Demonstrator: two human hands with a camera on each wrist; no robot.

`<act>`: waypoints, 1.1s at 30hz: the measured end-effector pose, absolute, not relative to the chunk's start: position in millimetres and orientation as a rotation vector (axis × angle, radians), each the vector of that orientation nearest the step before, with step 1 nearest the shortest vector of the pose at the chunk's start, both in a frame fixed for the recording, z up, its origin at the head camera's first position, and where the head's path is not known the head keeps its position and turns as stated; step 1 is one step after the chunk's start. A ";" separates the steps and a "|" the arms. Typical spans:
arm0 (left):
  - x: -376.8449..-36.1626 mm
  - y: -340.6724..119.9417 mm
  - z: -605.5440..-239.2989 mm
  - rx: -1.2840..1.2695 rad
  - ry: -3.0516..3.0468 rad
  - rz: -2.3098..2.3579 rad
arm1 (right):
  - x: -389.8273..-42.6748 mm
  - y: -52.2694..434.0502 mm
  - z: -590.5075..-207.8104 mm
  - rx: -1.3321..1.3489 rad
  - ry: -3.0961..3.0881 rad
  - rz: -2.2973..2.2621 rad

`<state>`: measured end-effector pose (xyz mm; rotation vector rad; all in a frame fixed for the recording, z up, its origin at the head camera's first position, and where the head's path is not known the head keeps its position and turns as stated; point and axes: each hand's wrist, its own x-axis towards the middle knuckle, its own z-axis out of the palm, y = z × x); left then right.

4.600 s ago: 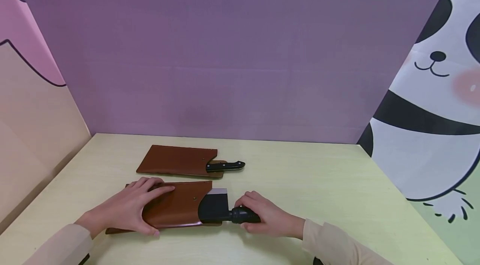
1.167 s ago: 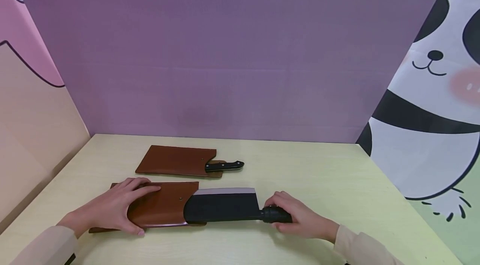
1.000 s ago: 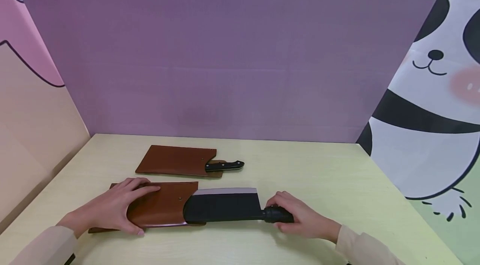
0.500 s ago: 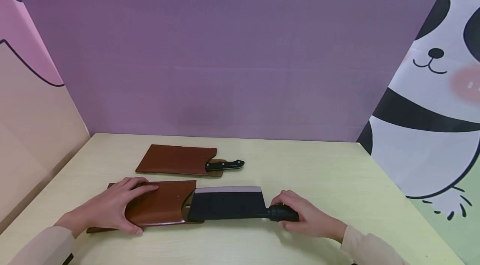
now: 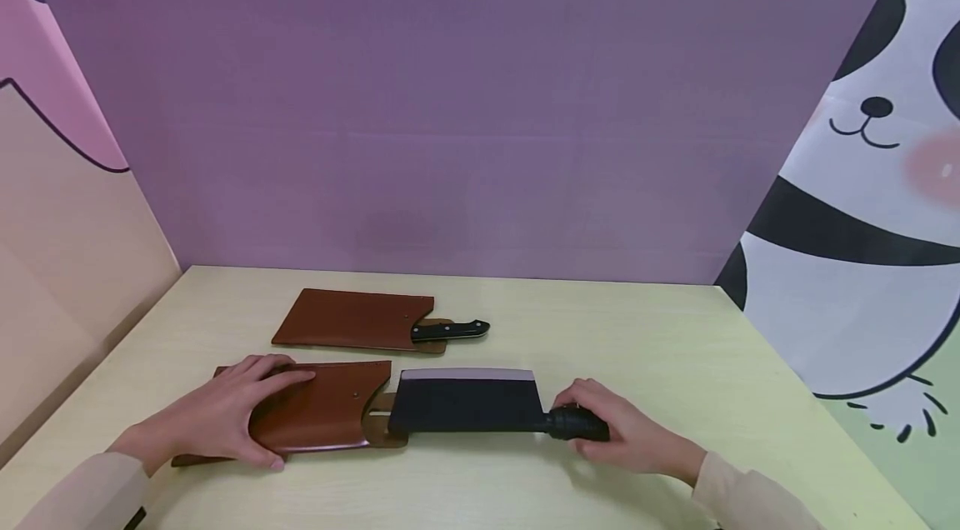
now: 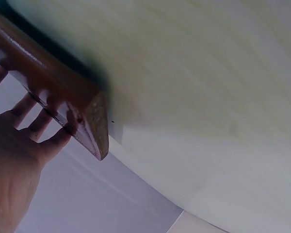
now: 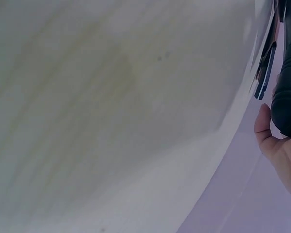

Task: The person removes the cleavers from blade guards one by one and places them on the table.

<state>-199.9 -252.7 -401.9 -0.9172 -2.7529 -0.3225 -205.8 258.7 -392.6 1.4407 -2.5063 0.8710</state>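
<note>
- Your cleaver has a broad, flat, rectangular blade, matt black with a pale strip along its far edge, and a round, ribbed black handle.
- The sheath is smooth brown leather, flat, with rivets by its open mouth and a strap tab sticking out there.
- Your left hand lies flat on the sheath's left end, fingers nearly straight, pressing it to the table.
- Your right hand curls round the cleaver's handle.
- The cleaver lies on the table's near side, right of the sheath; its tip sits at the mouth, over the tab.
- Its long axis runs left to right, tip left, handle right.
- Farther back lies a second sheath with a knife handle poking out to the right, well clear of both hands.
- Nothing blocks the blade.
</note>
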 end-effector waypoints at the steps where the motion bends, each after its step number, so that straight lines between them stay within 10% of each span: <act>1: -200.0 -252.9 -402.1 -0.916 -2.752 -0.321 | -205.7 259.7 -392.5 1.435 -2.510 0.869; 33: -201.5 -238.1 -404.1 -0.959 -2.758 -0.342 | -201.8 305.9 -390.2 1.387 -2.561 0.849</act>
